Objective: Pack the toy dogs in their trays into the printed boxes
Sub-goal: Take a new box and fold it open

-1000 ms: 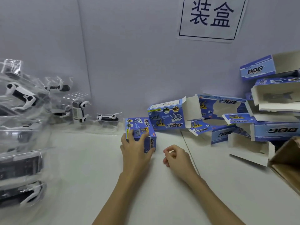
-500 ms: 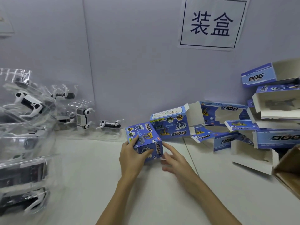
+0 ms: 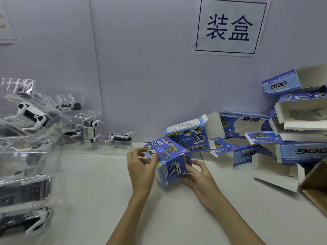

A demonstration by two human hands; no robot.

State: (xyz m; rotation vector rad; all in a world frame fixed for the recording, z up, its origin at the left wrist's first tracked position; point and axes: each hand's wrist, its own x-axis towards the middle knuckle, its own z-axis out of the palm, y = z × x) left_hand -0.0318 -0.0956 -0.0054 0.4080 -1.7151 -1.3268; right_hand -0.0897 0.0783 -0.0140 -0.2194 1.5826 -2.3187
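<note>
Both forearms are bare, no sleeves in view; left hand (image 3: pixel 141 167) and right hand (image 3: pixel 198 175) wear no gloves.

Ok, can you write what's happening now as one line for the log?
step: handling closed box | left hand: holds box | right hand: holds box | box: tilted | trays: left | empty boxes: right

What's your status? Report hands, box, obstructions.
Left hand and right hand both gripping closed blue printed cardboard box, tilted above white table. Nothing blocking; clear-trayed toy dogs left, open blue boxes right.
</note>
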